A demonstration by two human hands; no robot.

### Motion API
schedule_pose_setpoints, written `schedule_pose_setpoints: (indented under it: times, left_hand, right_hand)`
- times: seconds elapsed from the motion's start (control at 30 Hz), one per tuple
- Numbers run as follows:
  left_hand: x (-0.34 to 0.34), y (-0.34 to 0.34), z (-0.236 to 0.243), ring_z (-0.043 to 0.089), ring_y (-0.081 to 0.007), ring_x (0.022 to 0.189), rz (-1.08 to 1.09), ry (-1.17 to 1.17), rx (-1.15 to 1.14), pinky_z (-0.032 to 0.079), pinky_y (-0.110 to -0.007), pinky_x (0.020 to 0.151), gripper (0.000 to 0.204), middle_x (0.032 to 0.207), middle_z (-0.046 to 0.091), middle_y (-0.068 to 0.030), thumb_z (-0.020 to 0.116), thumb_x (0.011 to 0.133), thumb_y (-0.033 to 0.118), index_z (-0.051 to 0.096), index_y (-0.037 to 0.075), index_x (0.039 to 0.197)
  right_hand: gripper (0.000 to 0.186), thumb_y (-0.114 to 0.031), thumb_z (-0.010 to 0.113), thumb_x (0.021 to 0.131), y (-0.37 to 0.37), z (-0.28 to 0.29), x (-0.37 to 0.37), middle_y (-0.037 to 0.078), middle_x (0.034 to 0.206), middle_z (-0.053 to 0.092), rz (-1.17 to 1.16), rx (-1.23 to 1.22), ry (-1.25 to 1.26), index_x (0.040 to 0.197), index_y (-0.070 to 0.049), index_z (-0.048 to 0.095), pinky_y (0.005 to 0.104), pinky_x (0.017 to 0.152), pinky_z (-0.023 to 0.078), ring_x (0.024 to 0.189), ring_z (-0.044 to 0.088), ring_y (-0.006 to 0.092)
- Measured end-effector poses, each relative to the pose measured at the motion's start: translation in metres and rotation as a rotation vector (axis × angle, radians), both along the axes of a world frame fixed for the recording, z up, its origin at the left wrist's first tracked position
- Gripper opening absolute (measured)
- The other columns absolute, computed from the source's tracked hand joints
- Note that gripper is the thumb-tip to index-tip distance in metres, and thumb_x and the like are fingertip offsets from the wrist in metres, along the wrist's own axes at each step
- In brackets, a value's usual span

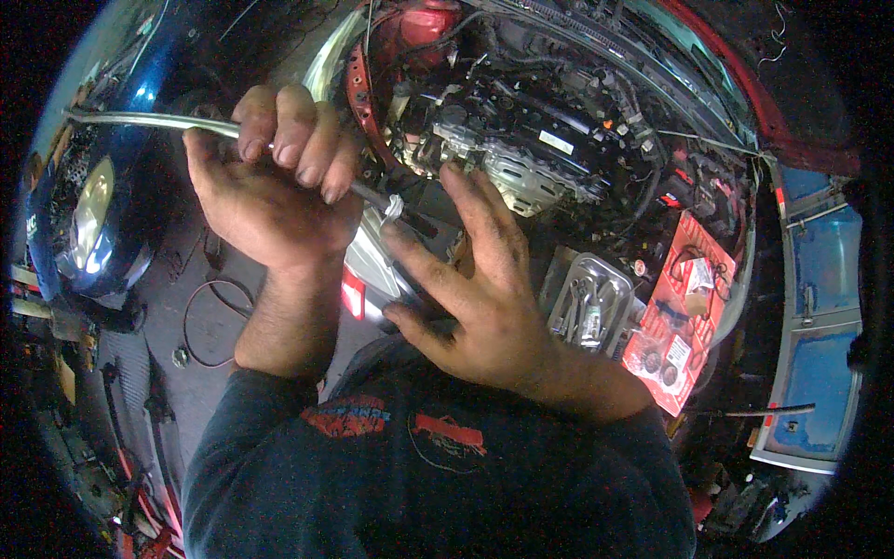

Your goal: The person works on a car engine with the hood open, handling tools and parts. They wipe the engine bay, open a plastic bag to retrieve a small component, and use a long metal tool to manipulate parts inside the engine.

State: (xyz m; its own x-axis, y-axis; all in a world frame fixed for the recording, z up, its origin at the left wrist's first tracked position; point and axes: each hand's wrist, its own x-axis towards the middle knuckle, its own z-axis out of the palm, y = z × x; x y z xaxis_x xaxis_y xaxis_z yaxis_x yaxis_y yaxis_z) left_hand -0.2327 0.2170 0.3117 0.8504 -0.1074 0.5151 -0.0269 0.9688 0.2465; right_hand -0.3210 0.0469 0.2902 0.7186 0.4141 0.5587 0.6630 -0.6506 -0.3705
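Observation:
My left hand (279,186) is closed around a long, thin metal bar (154,120). One end of the bar reaches out to the far left. The other comes out past my fingers and carries a crumpled, pale grey lump (393,207), whose material I cannot make out. Close to that lump is my right hand (480,289), palm down with its fingers spread apart and nothing visible in it. Its index fingertip lies just below the lump; whether they touch, I cannot tell. Beyond both hands is an open engine bay with a dark engine (521,130) and a silvery heat shield (526,182).
A metal tray (592,303) with wrenches stands right of my right forearm. Beside it lies a red-orange sheet (689,307) bearing rings and packaged parts. A dark blue car (112,214) is at the left, and a blue cabinet (819,270) at the far right. A thin loop (191,307) lies on the floor.

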Motion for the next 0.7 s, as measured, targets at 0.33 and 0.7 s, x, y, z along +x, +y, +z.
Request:
schedule_pose_setpoints:
  times: [0.33, 0.7]
  left_hand:
    - [0.006, 0.009, -0.006, 0.028, -0.013, 0.045, -0.193, 0.134, 0.212, 0.023, -0.027, 0.039, 0.053, 0.055, 0.029, 0.0014, 0.028, 0.092, 0.061, 0.034, 0.016, 0.064]
    - [-0.003, 0.003, -0.01, 0.021, -0.0093, 0.042, -0.36, -0.293, 0.217, 0.017, -0.027, 0.038, 0.056, 0.052, 0.027, 0.0039, 0.027, 0.095, 0.061, 0.034, 0.015, 0.064]
  right_hand:
    - [0.052, -0.023, 0.07, 0.078, -0.01, -0.017, 0.015, 0.02, 0.125, 0.051, 0.191, 0.716, 0.479, 0.123, -0.002, 0.054, 0.041, 0.105, 0.033, 0.122, 0.046, 0.0315]
    - [0.044, -0.02, 0.071, 0.077, -0.008, -0.021, 0.012, 0.017, 0.116, 0.053, 0.236, 0.706, 0.432, 0.113, -0.001, 0.053, 0.0396, 0.101, 0.036, 0.115, 0.05, 0.0295]
